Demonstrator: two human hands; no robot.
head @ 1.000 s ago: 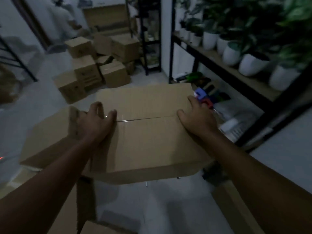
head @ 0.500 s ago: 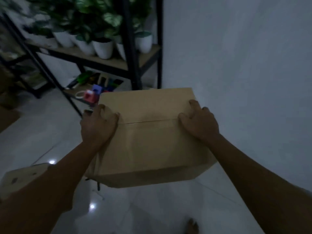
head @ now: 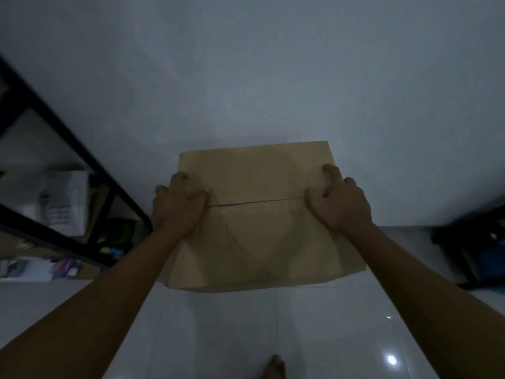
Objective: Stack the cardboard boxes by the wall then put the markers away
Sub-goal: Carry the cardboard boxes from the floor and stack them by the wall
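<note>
The left hand (head: 177,207) and right hand (head: 338,202) clamp the box (head: 254,236) at 9 and 3 o'clock, fingers curled shut over its top edges, holding it level and square to the wall (head: 273,77) at 12 o'clock for placement.

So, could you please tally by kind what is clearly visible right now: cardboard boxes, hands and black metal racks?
Cardboard boxes: 1, the cardboard box
Hands: 2, the left hand and right hand, both gripping it
Black metal racks: 1, the black rack
Total: 4
</note>
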